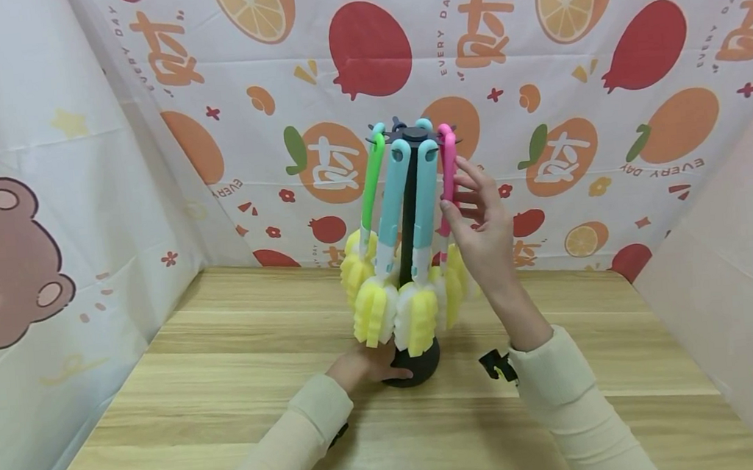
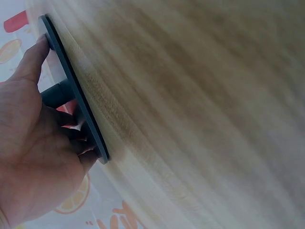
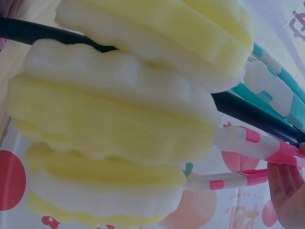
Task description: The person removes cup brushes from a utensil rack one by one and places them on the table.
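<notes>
A black stand (image 1: 408,225) rises from a round base and carries several hanging sponge brushes with yellow-and-white heads. Light blue handles (image 1: 395,197) face the front, a green-handled brush (image 1: 371,184) hangs at the left, and pink ones hang at the right. My left hand (image 1: 368,363) grips the base (image 2: 76,90), thumb on one side of the rim and fingers on the opposite side. High on the right, my right hand (image 1: 488,237) pinches a pink-handled brush (image 1: 449,174) between thumb and fingers. That brush still hangs by its hook. In the right wrist view the sponge heads (image 3: 114,112) cover much of the stand.
The stand is on a wood-grain table (image 1: 243,393). Behind it hangs a fruit-patterned cloth (image 1: 371,47), and a cloth with a bear print (image 1: 3,264) covers the left side. A pale cloth (image 1: 743,250) closes off the right.
</notes>
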### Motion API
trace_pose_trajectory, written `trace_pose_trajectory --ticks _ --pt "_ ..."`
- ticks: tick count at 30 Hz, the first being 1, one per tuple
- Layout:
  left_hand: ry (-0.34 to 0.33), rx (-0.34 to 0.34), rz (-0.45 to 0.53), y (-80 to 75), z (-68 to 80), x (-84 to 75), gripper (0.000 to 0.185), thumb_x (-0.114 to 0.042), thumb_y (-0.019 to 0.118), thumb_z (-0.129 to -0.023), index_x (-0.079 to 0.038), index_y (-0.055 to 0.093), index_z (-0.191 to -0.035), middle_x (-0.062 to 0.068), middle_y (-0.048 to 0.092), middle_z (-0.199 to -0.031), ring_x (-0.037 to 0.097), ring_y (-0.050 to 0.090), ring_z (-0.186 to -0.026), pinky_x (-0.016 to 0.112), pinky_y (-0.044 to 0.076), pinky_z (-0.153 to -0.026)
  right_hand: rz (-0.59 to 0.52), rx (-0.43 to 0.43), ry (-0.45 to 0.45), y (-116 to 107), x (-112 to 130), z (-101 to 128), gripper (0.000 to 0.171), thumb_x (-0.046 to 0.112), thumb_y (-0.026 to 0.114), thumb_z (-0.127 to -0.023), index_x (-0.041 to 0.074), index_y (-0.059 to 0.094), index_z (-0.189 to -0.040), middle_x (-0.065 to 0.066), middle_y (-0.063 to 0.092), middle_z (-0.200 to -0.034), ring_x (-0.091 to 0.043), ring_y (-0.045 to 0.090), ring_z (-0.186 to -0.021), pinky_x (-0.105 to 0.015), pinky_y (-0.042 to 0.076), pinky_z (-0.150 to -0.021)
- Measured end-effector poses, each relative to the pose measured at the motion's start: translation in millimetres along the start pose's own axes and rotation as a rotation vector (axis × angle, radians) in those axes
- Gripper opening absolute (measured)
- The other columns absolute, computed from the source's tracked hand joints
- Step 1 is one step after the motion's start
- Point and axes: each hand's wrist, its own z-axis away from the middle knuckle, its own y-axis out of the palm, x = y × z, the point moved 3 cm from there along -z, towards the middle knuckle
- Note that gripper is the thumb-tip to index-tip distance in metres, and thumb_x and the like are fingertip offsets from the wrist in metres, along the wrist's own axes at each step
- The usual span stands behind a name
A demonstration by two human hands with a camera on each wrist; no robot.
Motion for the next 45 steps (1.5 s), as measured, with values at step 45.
trace_pose_trajectory --ticks 45 --pt "0.046 -0.065 0.02 0.5 0.2 1.5 0.093 -0.049 0.06 -0.084 0.01 0.015 -0.14 0.024 0.017 -0.144 0.032 0.019 -0.131 0.039 0.015 -0.106 0.003 -0.031 -0.009 -13 0 5 0.048 0.004 0.06 -0.088 0.012 0.045 -0.133 -0.007 0.057 -0.114 -0.02 0.056 -0.096 -0.034 0.049 -0.077"
